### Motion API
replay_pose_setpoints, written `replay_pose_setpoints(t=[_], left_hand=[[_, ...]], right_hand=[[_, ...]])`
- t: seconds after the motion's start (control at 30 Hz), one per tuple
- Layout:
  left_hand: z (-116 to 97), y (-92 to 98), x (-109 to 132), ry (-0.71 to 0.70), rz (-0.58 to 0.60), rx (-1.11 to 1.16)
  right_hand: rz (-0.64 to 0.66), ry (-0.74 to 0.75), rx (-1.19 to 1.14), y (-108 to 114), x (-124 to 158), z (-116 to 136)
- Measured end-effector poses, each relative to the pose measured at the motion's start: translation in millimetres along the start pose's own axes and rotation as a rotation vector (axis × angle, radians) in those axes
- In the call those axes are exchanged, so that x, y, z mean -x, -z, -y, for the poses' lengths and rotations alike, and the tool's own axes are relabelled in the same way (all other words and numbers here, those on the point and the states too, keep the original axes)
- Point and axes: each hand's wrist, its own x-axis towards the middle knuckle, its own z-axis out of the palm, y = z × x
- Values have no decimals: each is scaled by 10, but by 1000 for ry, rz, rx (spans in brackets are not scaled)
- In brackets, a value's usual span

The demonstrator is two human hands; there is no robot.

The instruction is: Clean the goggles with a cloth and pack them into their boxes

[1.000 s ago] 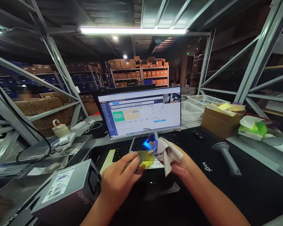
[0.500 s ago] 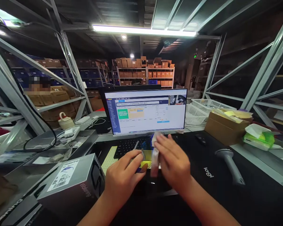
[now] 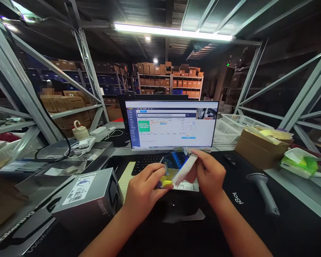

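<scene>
My left hand pinches the left side of a small glossy blue and yellow packet, held in front of the keyboard. My right hand grips a pale, strip-like piece at the packet's right side. Whether the two are joined I cannot tell. Beneath them shows part of a pale printed surface, mostly hidden. A translucent strip lies on the black desk mat just below the hands.
At left stand grey Wokening boxes. The lit monitor is ahead. On the right lie a handheld scanner, a mouse, an open cardboard box and a green tissue pack. White baskets stand behind.
The pale piece, upright before, now slants up to the right. My right hand has gone from fingers stretched against it to gripping its upper end. The view has shifted slightly.
</scene>
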Motion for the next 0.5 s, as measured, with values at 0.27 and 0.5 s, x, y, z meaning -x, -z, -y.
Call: replay_pose_setpoints(t=[0.27,0.5], left_hand=[[5,-35,25,12,-43,18],[-22,-35,49,30,-68,-10]], right_hand=[[142,-991,-698,21,-149,-136],[388,-1208,-1363,-59,-36,407]])
